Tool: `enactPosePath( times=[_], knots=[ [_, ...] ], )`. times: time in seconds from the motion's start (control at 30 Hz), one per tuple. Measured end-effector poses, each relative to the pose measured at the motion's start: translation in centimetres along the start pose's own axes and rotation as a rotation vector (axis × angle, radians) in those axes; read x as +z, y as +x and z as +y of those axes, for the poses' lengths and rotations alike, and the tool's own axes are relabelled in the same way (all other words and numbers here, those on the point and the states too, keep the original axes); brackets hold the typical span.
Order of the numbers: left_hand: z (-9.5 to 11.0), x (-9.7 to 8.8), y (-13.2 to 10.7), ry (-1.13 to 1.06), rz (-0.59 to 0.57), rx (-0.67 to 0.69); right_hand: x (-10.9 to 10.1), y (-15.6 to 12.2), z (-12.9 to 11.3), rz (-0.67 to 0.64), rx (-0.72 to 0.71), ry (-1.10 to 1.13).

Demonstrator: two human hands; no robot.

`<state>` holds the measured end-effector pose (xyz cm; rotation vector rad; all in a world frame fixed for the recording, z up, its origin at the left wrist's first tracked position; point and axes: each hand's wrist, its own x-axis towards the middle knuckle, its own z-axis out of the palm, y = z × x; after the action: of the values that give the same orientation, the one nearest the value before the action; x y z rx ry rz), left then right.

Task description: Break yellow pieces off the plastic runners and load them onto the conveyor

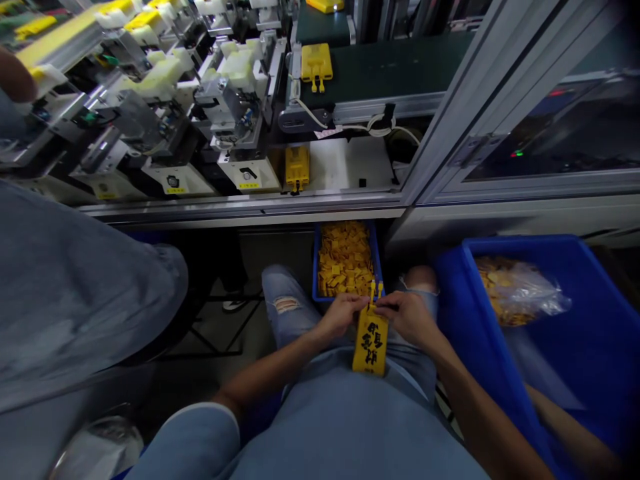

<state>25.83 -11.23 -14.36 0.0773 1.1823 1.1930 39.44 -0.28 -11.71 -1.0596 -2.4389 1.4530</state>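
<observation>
One yellow case (370,343) with dark lettering is being held in front of the light blue shirt (340,420), and I am following it from my distant place through the head view. In my judgement, the work on this case is in progress and not yet complete, because both hands are meeting at its far end, where two small yellow plugs (380,289) are pointing away from the body. What is already done on it I am not able to tell, since the fingers (393,302) are partly covering the base of the plugs. A second yellow case (317,62) is lying on the green belt (400,73), and a third yellow case (297,165) is resting on the pale plate (333,160) nearer to the bench edge; whether these are finished or waiting, the view is not telling me. Many yellow pieces (345,257) are filling the blue bin (316,267) just beyond the hands, so a large stock is remaining there. About the pose, the left hand (343,317) is coming from the lower left, with thumb and forefinger making a narrow pinch at the left corner of the case. The right hand (413,319) is nearly mirroring it, pinching the right corner, while its wrist is bending inward.
</observation>
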Motion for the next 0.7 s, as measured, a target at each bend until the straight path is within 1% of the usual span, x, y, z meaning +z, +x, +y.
enactPosePath(
  times=[0.17, 0.27, 0.33, 0.43, 0.5, 0.57, 0.63, 0.67, 0.7],
  knots=[
    [0.3, 0.0, -0.1, -0.003, -0.019, 0.008, 0.0, 0.3, 0.1, 0.001, -0.001, -0.023],
    [0.2, 0.0, -0.1, 0.004, -0.012, 0.011, 0.0, 0.2, 0.2, -0.023, -0.069, -0.073],
    [0.1, -0.1, -0.2, 0.011, -0.02, 0.008, 0.1, 0.1, 0.3, -0.009, -0.128, -0.122],
    [0.1, -0.1, -0.4, 0.035, -0.055, 0.011, 0.1, -0.2, 0.4, 0.011, -0.209, -0.171],
    [0.4, -0.2, -0.6, 0.083, -0.085, 0.032, 0.1, -0.6, 0.4, 0.02, -0.239, -0.142],
    [0.9, -0.5, -0.8, 0.161, -0.114, 0.061, 0.2, -1.1, 0.3, 0.064, -0.209, -0.048],
    [1.7, -0.9, -1.2, 0.229, -0.14, 0.074, 0.4, -1.6, 0.2, 0.106, -0.098, 0.083],
    [2.2, -1.1, -1.5, 0.254, -0.159, 0.074, 0.5, -1.8, 0.1, 0.082, -0.031, 0.159],
    [2.7, -1.3, -1.9, 0.274, -0.19, 0.069, 0.7, -2.1, 0.1, 0.023, 0.025, 0.238]
  ],
)
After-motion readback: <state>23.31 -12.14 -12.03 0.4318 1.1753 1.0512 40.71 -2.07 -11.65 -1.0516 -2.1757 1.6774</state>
